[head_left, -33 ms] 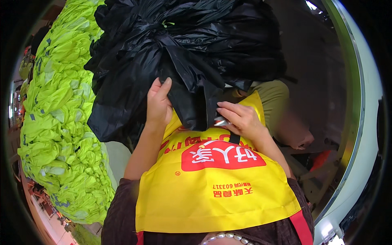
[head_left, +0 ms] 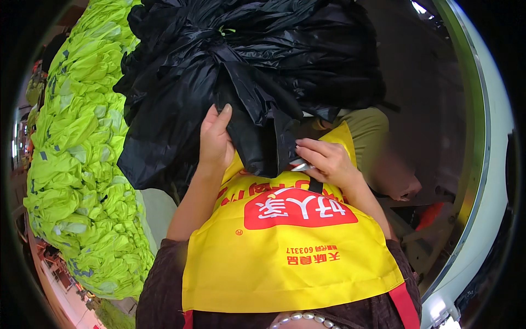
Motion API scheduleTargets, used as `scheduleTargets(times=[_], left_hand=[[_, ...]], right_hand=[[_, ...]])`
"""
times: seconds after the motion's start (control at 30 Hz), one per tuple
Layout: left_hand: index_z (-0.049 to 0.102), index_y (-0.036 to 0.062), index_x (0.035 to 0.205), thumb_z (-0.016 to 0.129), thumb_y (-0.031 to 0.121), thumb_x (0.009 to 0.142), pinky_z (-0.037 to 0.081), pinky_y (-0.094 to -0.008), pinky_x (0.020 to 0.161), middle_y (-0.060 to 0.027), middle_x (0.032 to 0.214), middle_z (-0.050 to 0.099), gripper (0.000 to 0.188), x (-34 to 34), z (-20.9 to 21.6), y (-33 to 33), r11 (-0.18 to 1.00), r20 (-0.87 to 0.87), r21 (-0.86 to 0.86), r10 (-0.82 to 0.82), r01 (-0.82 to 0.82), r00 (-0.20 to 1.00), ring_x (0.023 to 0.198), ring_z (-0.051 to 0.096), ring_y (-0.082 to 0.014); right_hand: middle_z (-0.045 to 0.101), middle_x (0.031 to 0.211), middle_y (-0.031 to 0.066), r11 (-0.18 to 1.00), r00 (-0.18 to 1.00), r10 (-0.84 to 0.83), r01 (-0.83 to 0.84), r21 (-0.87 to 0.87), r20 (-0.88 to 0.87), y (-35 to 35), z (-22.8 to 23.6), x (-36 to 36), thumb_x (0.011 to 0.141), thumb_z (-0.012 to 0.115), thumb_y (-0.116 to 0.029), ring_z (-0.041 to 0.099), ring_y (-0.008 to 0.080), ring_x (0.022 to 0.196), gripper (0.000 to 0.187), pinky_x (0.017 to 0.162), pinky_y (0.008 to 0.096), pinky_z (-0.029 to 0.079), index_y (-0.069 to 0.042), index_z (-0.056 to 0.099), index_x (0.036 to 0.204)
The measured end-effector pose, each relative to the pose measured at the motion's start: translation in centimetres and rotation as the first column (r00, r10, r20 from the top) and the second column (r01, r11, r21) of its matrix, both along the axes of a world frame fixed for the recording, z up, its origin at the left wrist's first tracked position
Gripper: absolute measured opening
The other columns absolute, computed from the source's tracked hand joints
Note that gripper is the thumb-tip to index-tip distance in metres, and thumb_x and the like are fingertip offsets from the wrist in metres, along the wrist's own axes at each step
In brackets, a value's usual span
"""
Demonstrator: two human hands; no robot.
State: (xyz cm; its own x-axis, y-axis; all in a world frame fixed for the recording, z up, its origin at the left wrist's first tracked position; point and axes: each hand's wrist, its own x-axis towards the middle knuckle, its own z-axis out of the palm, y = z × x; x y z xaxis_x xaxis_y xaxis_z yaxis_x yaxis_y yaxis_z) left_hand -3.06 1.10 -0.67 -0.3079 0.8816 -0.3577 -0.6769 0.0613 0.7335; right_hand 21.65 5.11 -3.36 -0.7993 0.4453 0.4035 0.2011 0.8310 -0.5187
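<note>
Glossy black fabric (head_left: 164,120) lies gathered in a large heap in front of me, and a loose flap (head_left: 246,137) of it hangs between my hands. My left hand (head_left: 216,137) pinches the flap's left side between thumb and fingers. At the flap's right edge, my right hand (head_left: 329,162) is closed, its fingertips against the fabric. Under those fingers pokes out a small silvery metal tool (head_left: 298,165); its kind is mostly hidden. A short yellow-green strip (head_left: 226,31) shows on top of the heap. Behind both hands is my yellow apron (head_left: 241,274).
A tall pile of bright yellow-green fabric pieces (head_left: 82,164) runs along the left. At the right stands a pale curved edge (head_left: 493,137) with a metal rim. An olive-green trouser leg (head_left: 366,131) shows beyond my right hand, near a blurred patch.
My right hand has shifted very slightly to the right with the flap's edge. My left hand keeps its hold, almost unmoved.
</note>
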Motion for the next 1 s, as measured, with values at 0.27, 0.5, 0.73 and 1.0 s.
scheduleTargets(times=[0.27,0.5,0.73,1.0], left_hand=[[0.043,0.0016,0.123,0.043,0.009,0.091,0.045,-0.0353,0.092,-0.0105,0.117,0.055,0.033,2.2,0.6,-1.1,0.995,0.057,0.099,-0.034,0.028,0.998,0.105,0.056,-0.0223],[0.033,0.001,0.13,0.051,0.003,0.083,0.034,-0.0341,0.1,-0.0135,0.129,0.044,0.05,0.8,0.0,-3.0,0.994,-0.493,0.04,-0.067,0.099,0.867,0.117,0.045,-0.0234],[0.055,0.0034,0.112,0.072,0.019,0.067,0.024,-0.0469,0.104,-0.0133,0.121,0.051,0.05,1.3,9.8,0.1,0.783,-0.904,-0.177,0.11,0.596,-0.413,0.123,0.04,-0.0305],[0.056,-0.0004,0.073,0.062,0.009,0.074,0.037,-0.0443,0.094,-0.0162,0.088,0.061,0.011,-0.7,8.7,3.5,0.611,-0.947,-0.223,0.051,0.76,-0.318,0.096,0.056,-0.0311]], right_hand=[[0.063,0.091,0.0053,0.529,0.797,-0.602,0.348,-0.774,-0.053,0.3,5.8,0.9,0.072,0.071,-0.014,0.055,0.0106,0.064,0.03,0.058,0.023,0.043,-0.001,0.061,0.098],[0.06,0.072,0.0163,0.737,0.886,-0.455,0.43,-0.521,0.089,0.5,7.5,-1.8,0.074,0.062,-0.005,0.06,0.0298,0.063,0.012,0.055,0.0325,0.046,-0.001,0.062,0.086],[0.061,0.073,0.0127,0.915,0.963,-0.271,0.258,-0.309,0.002,1.0,7.0,-2.2,0.072,0.065,-0.005,0.06,0.0284,0.068,0.013,0.057,0.0337,0.046,-0.004,0.063,0.085],[0.061,0.075,0.0139,0.832,0.91,-0.379,0.414,-0.369,0.168,0.2,6.9,-1.0,0.067,0.064,-0.001,0.06,0.0324,0.069,0.018,0.06,0.0353,0.047,-0.003,0.062,0.084]])
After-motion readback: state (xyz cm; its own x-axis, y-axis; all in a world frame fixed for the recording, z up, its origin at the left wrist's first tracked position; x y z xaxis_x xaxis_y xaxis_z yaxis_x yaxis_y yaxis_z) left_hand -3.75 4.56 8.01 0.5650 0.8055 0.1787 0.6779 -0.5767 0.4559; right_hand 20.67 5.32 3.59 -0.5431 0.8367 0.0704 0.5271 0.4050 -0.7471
